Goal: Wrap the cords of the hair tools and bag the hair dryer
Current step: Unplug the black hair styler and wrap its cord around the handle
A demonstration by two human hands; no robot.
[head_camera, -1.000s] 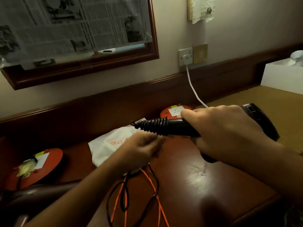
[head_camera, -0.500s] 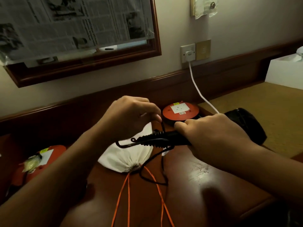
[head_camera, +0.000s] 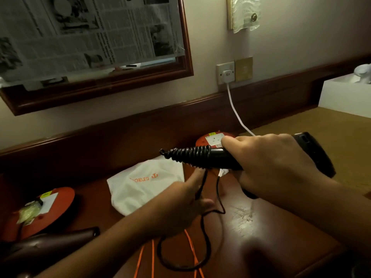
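Right hand point(head_camera: 267, 163) grips the hair dryer point(head_camera: 224, 157) handle, left hand point(head_camera: 180, 205) pinches its cord point(head_camera: 202, 237) — white bag point(head_camera: 144, 185) reads "trac", upside down.

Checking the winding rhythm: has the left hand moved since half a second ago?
Yes. The left hand has dropped from above the hair dryer handle to below it, nearer the desk, pinching the cord.

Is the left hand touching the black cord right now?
Touching. The head view shows the left hand pinching the black cord just below the coils on the hair dryer handle.
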